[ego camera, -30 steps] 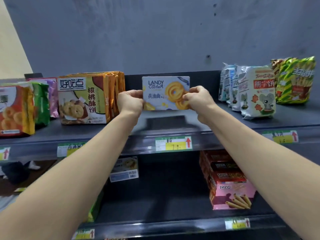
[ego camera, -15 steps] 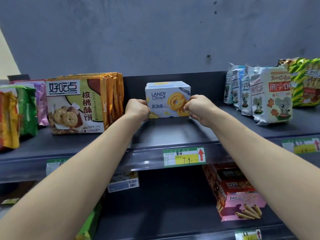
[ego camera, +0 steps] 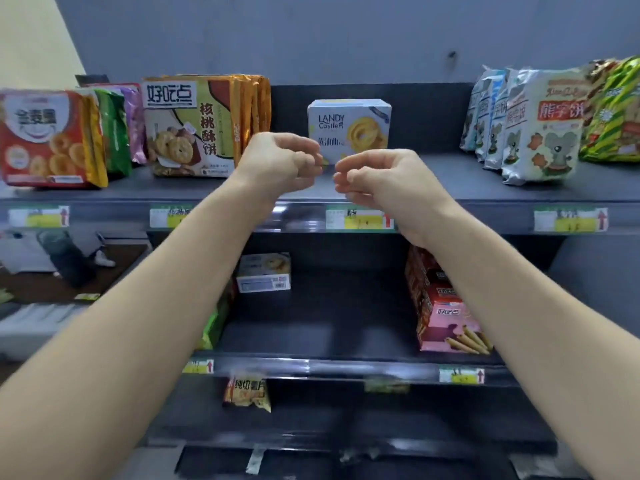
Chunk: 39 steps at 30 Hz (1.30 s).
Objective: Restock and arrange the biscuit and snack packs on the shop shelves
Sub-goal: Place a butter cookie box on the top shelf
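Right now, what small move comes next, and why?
Probably lower the left hand to the similar box on the middle shelf: it and the right hand hold nothing, and the Landy Castle box stands alone in a wide gap on the top shelf.

Not much to go on here, just the person's two bare arms: the left forearm [ego camera: 138, 306] and right forearm [ego camera: 519, 306] are uncovered the whole way from the frame edge to the wrists. The left hand [ego camera: 280, 161] and right hand [ego camera: 377, 178] are bare too, and the wide lens makes the arms look fat near the camera and slim at the wrists.
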Motion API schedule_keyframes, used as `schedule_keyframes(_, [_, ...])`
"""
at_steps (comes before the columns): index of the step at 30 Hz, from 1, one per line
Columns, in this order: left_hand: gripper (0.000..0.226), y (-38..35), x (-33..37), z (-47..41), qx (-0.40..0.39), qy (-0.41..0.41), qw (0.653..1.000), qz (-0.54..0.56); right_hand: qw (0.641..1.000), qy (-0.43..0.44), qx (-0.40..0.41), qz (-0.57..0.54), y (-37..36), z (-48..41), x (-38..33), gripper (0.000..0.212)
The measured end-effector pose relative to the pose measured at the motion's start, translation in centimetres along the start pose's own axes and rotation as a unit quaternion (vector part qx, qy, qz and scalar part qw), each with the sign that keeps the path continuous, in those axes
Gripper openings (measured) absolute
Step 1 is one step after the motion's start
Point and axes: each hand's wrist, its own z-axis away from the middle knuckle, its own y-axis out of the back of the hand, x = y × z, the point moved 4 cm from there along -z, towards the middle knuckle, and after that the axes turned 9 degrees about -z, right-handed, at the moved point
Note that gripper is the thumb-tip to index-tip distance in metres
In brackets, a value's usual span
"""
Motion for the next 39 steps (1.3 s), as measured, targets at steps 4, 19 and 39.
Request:
schedule_keyframes(4, [0.019,0.3,-2.0,5.3,-0.055,0.041,0.998,-0.014,0.993,-0.066,-0.083,0.044,-2.3,3.4,3.6,0.019])
schedule_keyframes(19, [0.016,2.1,-24.1,4.7,0.025,0.314,0.948,-0.042,0.956,-0.256,-0.087,0.116,-6.1,1.3,19.7,0.043])
schedule_keyframes(39, [0.031,0.9,-40.2,-9.0,0.037,0.272,0.962,-0.015,0.946,-0.32,-0.001,0.047,-12.8,-13.4,35.9,0.036])
